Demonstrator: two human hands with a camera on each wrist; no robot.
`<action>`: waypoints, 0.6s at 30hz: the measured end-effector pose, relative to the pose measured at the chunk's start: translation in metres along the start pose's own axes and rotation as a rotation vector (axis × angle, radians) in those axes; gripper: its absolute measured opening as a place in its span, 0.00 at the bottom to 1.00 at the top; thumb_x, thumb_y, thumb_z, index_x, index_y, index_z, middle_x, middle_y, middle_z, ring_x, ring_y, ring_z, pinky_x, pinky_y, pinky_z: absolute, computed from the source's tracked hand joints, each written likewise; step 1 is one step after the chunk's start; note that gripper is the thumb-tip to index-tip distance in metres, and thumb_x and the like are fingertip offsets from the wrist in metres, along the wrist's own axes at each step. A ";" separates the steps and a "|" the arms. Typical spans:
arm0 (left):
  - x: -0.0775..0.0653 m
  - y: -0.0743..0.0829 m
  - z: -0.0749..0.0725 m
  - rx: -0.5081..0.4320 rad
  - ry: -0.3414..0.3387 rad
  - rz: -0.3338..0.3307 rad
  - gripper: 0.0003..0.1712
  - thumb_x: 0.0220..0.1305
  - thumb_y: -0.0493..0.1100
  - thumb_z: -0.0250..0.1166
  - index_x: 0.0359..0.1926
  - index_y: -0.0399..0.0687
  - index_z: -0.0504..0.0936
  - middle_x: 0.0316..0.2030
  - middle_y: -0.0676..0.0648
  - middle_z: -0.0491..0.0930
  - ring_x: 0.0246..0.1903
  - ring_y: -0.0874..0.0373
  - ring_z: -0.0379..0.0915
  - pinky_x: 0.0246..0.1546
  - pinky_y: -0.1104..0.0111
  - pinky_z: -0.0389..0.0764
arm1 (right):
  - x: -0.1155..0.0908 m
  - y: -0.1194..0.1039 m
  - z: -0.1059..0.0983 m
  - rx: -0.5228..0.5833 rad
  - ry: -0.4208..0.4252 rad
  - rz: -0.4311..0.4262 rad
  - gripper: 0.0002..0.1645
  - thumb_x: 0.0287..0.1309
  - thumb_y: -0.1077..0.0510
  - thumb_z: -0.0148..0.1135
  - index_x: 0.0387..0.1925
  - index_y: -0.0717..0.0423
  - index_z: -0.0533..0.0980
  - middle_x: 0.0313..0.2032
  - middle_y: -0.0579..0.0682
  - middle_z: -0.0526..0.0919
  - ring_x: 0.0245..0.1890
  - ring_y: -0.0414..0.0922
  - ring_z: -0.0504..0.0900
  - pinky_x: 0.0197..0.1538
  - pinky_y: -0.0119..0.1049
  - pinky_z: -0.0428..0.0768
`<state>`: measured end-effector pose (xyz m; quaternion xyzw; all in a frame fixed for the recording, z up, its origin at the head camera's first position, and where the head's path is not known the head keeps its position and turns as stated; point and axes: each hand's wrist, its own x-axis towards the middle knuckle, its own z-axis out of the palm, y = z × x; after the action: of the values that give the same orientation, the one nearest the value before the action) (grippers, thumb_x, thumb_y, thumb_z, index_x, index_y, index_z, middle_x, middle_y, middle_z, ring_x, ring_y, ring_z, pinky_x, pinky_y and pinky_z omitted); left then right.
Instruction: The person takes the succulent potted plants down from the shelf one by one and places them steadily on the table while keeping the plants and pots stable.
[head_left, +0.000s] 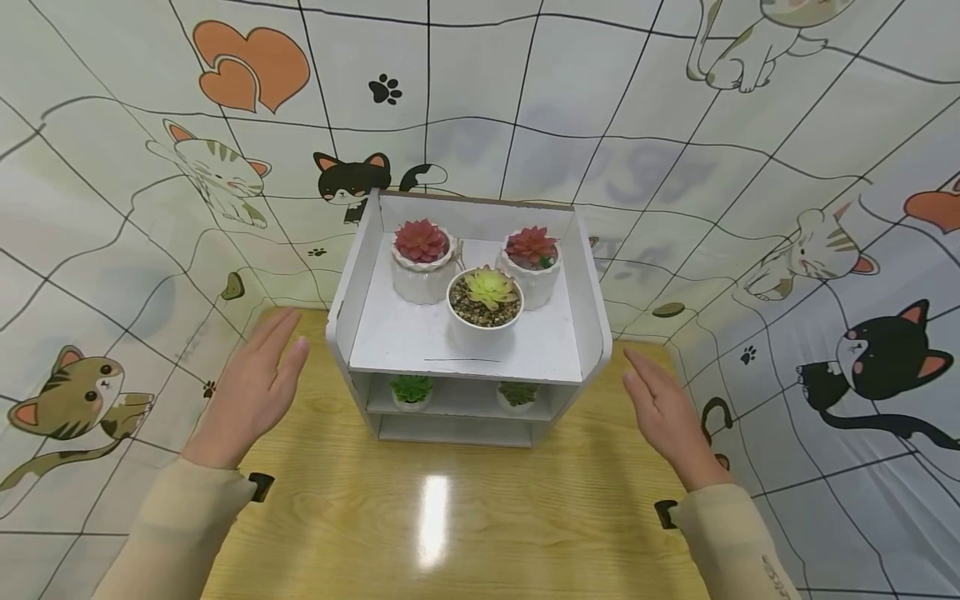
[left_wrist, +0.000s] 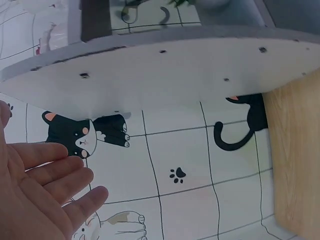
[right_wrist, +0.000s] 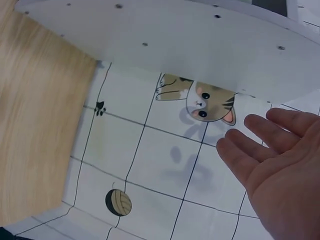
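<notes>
A white shelf unit [head_left: 390, 346] stands on the wooden table between my two hands. My left hand [head_left: 251, 387] is held to its left with fingers straight, apart from the side panel [left_wrist: 150, 75]. To the right, my right hand [head_left: 670, 419] faces the other side panel [right_wrist: 170, 40], fingers extended and holding nothing. On the top board are two potted red succulents, one at the back left [head_left: 422, 260] and one at the back right [head_left: 532, 265]. A potted yellow-green succulent [head_left: 486, 302] stands in front of them. Lower down sit two small green potted plants, left [head_left: 411, 390] and right [head_left: 517, 396].
The yellow wooden table [head_left: 337, 517] reaches toward me and shows a bright light reflection. White cloth walls [head_left: 480, 158] with black grid lines and cartoon cats close in the back and both sides. A bottom shelf [head_left: 453, 429] lies under the small plants.
</notes>
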<state>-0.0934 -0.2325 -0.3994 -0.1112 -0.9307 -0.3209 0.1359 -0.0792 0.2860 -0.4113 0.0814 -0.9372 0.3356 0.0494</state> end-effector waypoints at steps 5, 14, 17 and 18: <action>0.005 0.009 -0.001 -0.068 0.014 0.001 0.31 0.84 0.50 0.46 0.77 0.36 0.64 0.74 0.33 0.64 0.72 0.32 0.59 0.70 0.37 0.62 | 0.006 -0.010 0.000 0.090 0.019 -0.046 0.30 0.84 0.50 0.40 0.77 0.61 0.63 0.72 0.66 0.69 0.72 0.66 0.66 0.70 0.69 0.65; 0.013 0.018 0.001 -0.103 0.021 0.015 0.31 0.84 0.51 0.46 0.77 0.39 0.64 0.74 0.34 0.65 0.72 0.33 0.60 0.70 0.37 0.62 | 0.017 -0.026 0.001 0.169 0.056 -0.103 0.29 0.84 0.52 0.36 0.75 0.63 0.65 0.68 0.62 0.75 0.65 0.48 0.76 0.63 0.20 0.71; 0.016 0.022 0.002 -0.095 0.017 0.006 0.32 0.83 0.53 0.46 0.77 0.40 0.65 0.74 0.34 0.65 0.72 0.33 0.60 0.69 0.37 0.62 | 0.020 -0.030 0.001 0.213 0.066 -0.123 0.29 0.84 0.53 0.36 0.74 0.64 0.66 0.68 0.61 0.76 0.63 0.39 0.77 0.61 0.16 0.71; 0.017 0.023 0.002 -0.095 0.013 0.004 0.32 0.83 0.53 0.46 0.77 0.40 0.64 0.74 0.34 0.65 0.73 0.33 0.59 0.70 0.37 0.62 | 0.021 -0.031 0.001 0.223 0.068 -0.127 0.29 0.84 0.53 0.36 0.74 0.64 0.66 0.67 0.61 0.76 0.62 0.38 0.77 0.61 0.16 0.72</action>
<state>-0.1028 -0.2115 -0.3826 -0.1171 -0.9133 -0.3651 0.1371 -0.0939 0.2596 -0.3896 0.1343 -0.8848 0.4364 0.0931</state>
